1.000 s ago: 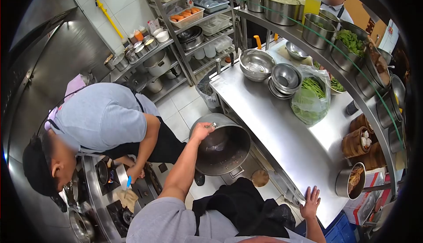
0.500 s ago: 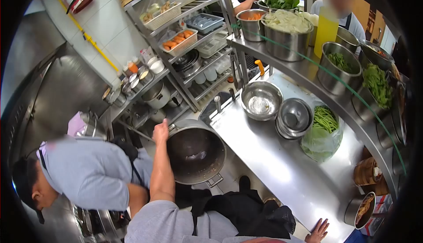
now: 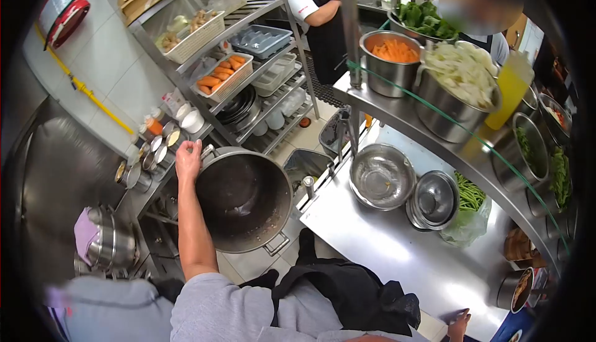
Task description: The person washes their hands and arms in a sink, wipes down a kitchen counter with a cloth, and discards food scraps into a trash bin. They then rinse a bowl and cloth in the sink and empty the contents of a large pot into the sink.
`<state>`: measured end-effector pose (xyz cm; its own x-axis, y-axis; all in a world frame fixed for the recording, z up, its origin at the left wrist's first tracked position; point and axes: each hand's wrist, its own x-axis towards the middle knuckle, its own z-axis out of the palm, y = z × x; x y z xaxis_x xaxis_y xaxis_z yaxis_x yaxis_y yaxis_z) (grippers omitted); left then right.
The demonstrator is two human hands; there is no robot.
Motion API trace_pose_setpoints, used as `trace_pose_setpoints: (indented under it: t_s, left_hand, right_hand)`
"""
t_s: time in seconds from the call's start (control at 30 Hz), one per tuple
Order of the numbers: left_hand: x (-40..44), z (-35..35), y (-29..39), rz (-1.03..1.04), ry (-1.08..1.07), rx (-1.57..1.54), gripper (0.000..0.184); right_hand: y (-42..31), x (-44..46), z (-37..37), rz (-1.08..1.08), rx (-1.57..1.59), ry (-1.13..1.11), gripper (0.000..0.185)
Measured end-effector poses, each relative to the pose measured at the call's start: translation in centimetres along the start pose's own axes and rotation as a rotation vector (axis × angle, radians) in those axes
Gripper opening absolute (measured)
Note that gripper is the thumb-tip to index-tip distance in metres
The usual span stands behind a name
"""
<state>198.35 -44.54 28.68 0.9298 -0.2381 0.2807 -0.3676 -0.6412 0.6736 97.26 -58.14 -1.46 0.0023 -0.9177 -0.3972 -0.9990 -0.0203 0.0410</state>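
Observation:
A large, deep metal pot [image 3: 245, 187] hangs tilted over the floor with its mouth facing me. Some liquid and food bits lie on its inside. My left hand [image 3: 188, 162] is closed at the pot's upper left handle, with the arm stretched forward. The opposite handle points down toward my feet. At the lower right, my right hand [image 3: 459, 324] holds nothing and rests by the edge of the steel counter [image 3: 397, 274]. Its fingers look extended, though partly blurred.
Mixing bowls [image 3: 382, 176] and a bag of green beans [image 3: 469, 208] sit on the counter. Vegetable pots [image 3: 390, 63] line the raised shelf. A co-worker [image 3: 112, 311] bends close at my left. A bin [image 3: 308, 167] and a rack with carrots [image 3: 221, 75] stand ahead.
My view has shifted, and the pot now appears further left, still at my left hand. The co-worker is lower in view. My right hand's fingers are less spread than before.

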Motion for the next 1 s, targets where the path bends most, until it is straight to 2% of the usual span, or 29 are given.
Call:
trace_pose_setpoints:
  t_s: [0.07,0.1,0.13,0.2,0.27,0.3,0.47,0.57,0.6,0.73,0.87,0.93,1.0]
  left_hand:
    - [3.2,1.3,0.4,0.041,-0.035,-0.07,0.032]
    - [4.9,2.0,0.8,0.039,-0.058,-0.076,0.032]
    - [6.2,2.7,0.9,0.028,-0.108,-0.187,0.029]
    - [8.9,4.2,1.1,0.015,-0.165,-0.312,0.026]
    - [11.5,6.3,1.3,0.075,-0.24,-0.356,0.023]
    - [12.8,7.7,1.1,0.087,-0.292,-0.407,0.023]
    - [18.0,13.8,3.1,0.18,-0.384,-0.365,0.022]
    - [20.7,17.5,4.4,0.241,-0.443,-0.383,0.024]
    - [21.5,18.7,4.8,0.261,-0.458,-0.388,0.024]
    - [24.6,23.9,6.6,0.375,-0.425,-0.379,0.024]
    - [25.9,27.9,9.4,0.372,-0.44,-0.381,0.022]
    - [26.3,30.0,10.2,0.403,-0.38,-0.357,0.021]
    - [26.4,30.9,11.4,0.339,-0.411,-0.338,0.019]
  right_hand:
    - [-7.4,-2.8,-4.3,0.22,0.48,-0.163,0.084]
    - [-10.3,-4.0,-4.3,0.274,0.33,-0.089,0.083]
    - [-9.6,-4.2,-0.7,0.199,0.134,-0.014,0.086]
    - [-14.2,-6.2,0.6,0.205,0.105,-0.045,0.089]
    - [-20.7,-9.1,-1.8,0.28,0.193,-0.128,0.091]
    - [-21.3,-10.1,-0.9,0.223,0.2,-0.095,0.089]
    - [-23.9,-14.6,-0.4,0.38,0.297,0.012,0.085]
    - [-24.8,-17.0,-0.2,0.366,0.372,0.052,0.08]
    - [-25.3,-17.9,0.0,0.439,0.411,0.033,0.078]
    - [-28.0,-21.8,1.7,0.565,0.572,0.067,0.073]
    - [-31.2,-26.6,3.4,0.58,0.532,0.023,0.069]
    - [-30.1,-28.7,7.3,0.577,0.528,0.031,0.071]
    - [-26.1,-31.3,14.2,0.534,0.436,0.043,0.073]
